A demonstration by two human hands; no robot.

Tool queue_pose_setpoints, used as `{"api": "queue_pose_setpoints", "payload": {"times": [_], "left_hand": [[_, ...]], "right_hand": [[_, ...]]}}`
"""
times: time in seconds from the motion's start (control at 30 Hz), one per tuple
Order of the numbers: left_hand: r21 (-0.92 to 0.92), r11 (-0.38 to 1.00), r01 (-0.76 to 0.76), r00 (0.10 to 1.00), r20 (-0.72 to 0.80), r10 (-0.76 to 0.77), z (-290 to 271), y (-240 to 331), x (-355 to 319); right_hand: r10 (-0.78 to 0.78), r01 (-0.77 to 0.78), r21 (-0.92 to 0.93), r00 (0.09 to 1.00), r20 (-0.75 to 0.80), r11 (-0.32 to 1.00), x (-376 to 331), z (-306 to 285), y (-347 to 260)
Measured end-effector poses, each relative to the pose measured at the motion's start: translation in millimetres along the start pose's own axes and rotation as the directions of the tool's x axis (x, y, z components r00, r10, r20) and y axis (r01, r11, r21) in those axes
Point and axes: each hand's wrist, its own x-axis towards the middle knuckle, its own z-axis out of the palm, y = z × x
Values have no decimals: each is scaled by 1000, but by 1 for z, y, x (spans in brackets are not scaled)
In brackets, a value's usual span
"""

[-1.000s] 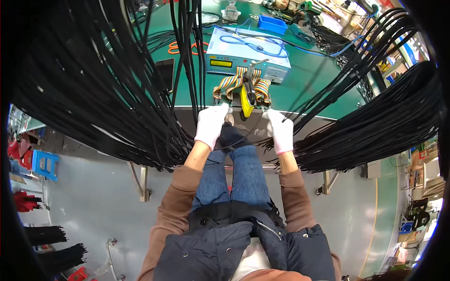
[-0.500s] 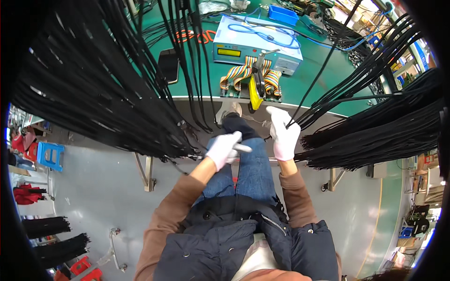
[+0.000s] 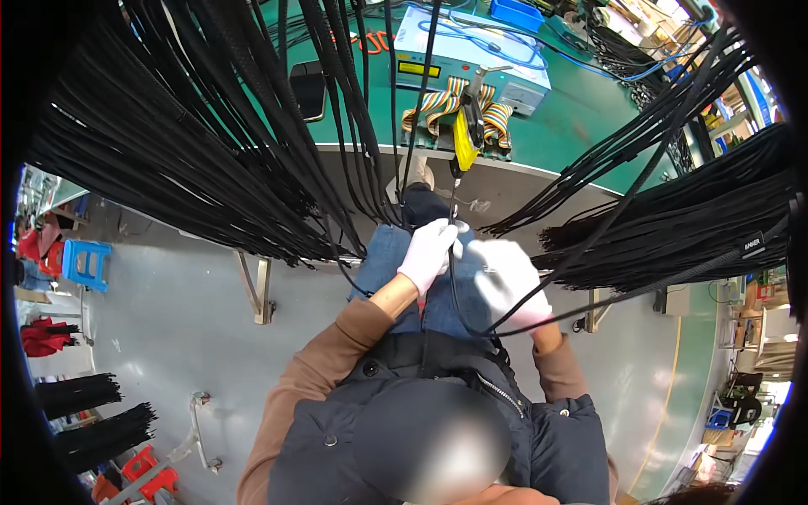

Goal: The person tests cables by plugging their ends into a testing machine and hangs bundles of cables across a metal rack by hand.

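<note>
In a white glove, my left hand (image 3: pixel 431 251) pinches a black cable (image 3: pixel 455 290) close to its end, above my knees. From there the cable's end runs up to the yellow and black clamp fixture (image 3: pixel 465 143) at the table edge; whether it is plugged in I cannot tell. Below the left hand the cable hangs in a loop over my lap. It then rises to the right, across my right hand (image 3: pixel 505 282). That gloved hand is blurred, so its finger grip is unclear. Rainbow ribbon cables (image 3: pixel 436 109) spread beside the fixture.
A light-blue test box (image 3: pixel 471 63) with a small lit display stands on the green table (image 3: pixel 581 126). Thick bundles of black cables hang at left (image 3: pixel 194 160) and right (image 3: pixel 673 227). A phone (image 3: pixel 309 91) lies by the left bundle. A blue stool (image 3: pixel 87 263) stands far left.
My left hand has moved right and up, and now pinches a cable below the fixture. The right hand has come down, with a cable now drawn across from the right bundle.
</note>
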Motion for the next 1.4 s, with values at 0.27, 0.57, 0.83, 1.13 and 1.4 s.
{"api": "queue_pose_setpoints", "payload": {"times": [0.27,0.57,0.83,1.13,1.4], "left_hand": [[191,963,-188,979,110,169,4,-10,-1],[-218,974,-57,998,-16,55,3,24,4],[428,784,-450,782,-234,577,14,68,26],[833,378,-404,478,-161,864,7,77,40],[963,218,-157,457,-125,880,14,82,40]], "right_hand": [[533,-363,747,846,14,557,52,35,41],[694,57,998,717,-64,34,65,36,20],[742,-154,927,650,-165,342,78,24,31],[751,-265,884,647,-134,386,79,27,35],[516,-249,495,673,-529,832,82,42,47]]}}
